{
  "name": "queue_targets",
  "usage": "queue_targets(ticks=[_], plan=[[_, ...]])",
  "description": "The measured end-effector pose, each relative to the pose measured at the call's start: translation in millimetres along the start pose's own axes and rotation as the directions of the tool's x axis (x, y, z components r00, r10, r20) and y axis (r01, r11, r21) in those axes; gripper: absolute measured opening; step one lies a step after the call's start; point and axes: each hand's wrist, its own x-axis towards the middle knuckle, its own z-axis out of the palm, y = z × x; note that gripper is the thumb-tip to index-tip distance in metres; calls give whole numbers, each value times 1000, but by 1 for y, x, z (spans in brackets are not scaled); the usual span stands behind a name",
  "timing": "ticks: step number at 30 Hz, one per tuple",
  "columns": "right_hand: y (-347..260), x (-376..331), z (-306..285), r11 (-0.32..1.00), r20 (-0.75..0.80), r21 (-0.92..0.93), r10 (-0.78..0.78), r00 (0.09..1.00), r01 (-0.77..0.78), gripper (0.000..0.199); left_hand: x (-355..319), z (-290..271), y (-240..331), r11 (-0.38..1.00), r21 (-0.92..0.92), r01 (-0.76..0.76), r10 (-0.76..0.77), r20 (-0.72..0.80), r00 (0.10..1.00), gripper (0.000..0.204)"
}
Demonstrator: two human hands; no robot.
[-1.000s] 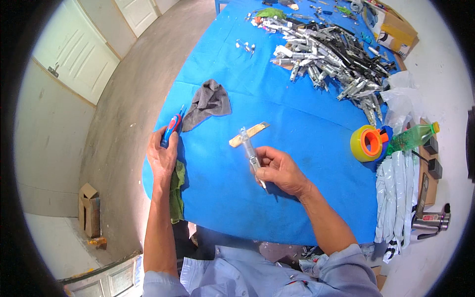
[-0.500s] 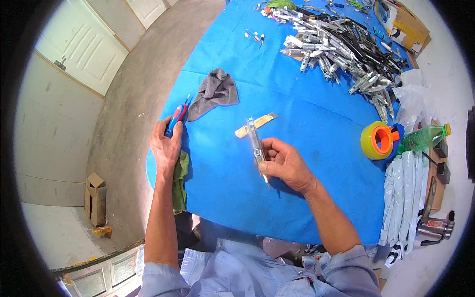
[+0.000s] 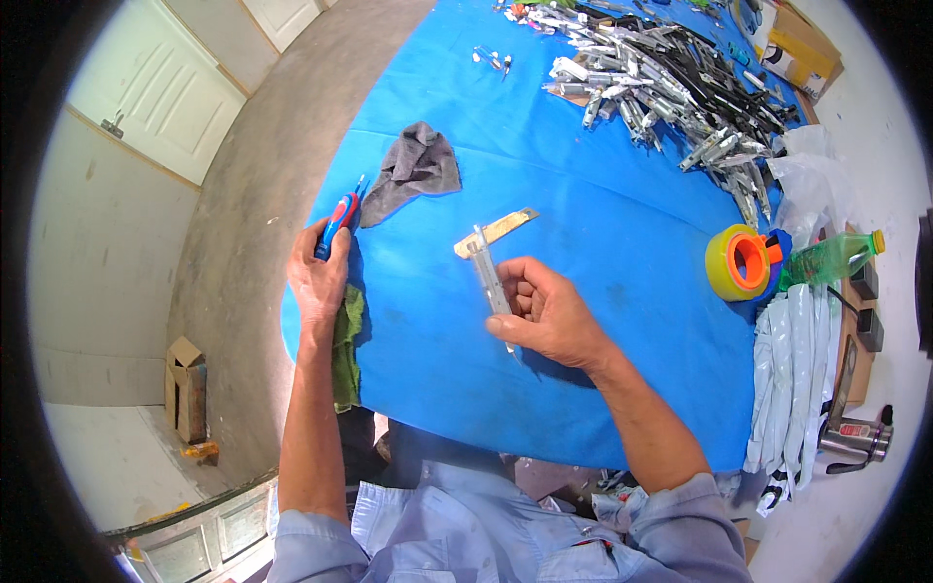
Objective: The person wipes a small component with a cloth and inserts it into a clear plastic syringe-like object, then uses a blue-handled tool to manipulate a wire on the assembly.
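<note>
My left hand [image 3: 318, 277], at the table's left edge, is closed around a blue-and-red electric toothbrush handle [image 3: 337, 225] with a thin metal shaft at its far end. My right hand [image 3: 549, 316] pinches a slim silver-grey part [image 3: 491, 282] between thumb and fingers, above the blue-covered table. The part's far end overlaps a yellowish box-cutter-like knife [image 3: 505, 229] lying on the cloth. Beyond the handle lies a crumpled grey cloth [image 3: 418, 165]. A green cloth [image 3: 348, 350] hangs by my left wrist at the table edge.
A large heap of silver and black parts [image 3: 671, 87] covers the far right. Tape rolls [image 3: 736, 262], a green bottle [image 3: 831, 259], white plastic bags [image 3: 782, 379] and a metal pot [image 3: 857, 439] line the right edge. An open carton [image 3: 185, 389] stands on the floor at left.
The slim part in my right hand has turned, now showing a greyer side. Both hands keep their hold. The whole view has shifted slightly.
</note>
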Motion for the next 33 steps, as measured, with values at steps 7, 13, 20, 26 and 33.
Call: queue_targets(ticks=[7,13,20,26,33], plan=[[-4,-2,6,998,4,-63,2,1000,-2,48,-1,-2,4,1000,18,4,-4,12,1000,39],[-2,-2,8,993,-28,-115,-28,999,25,50,0,-2,4,999,52,-1,0,13,1000,41],[-1,-2,8,991,-46,-137,-2,999,-4,49,0,-2,5,1000,2,-6,6,3,1000,38],[2,0,5,998,-36,-64,0,999,-2,45,0,-2,2,999,30,-30,30,-4,1000,39],[-1,0,2,998,-15,2,56,998,-56,42,0,-3,2,1000,22,-8,7,14,1000,41]])
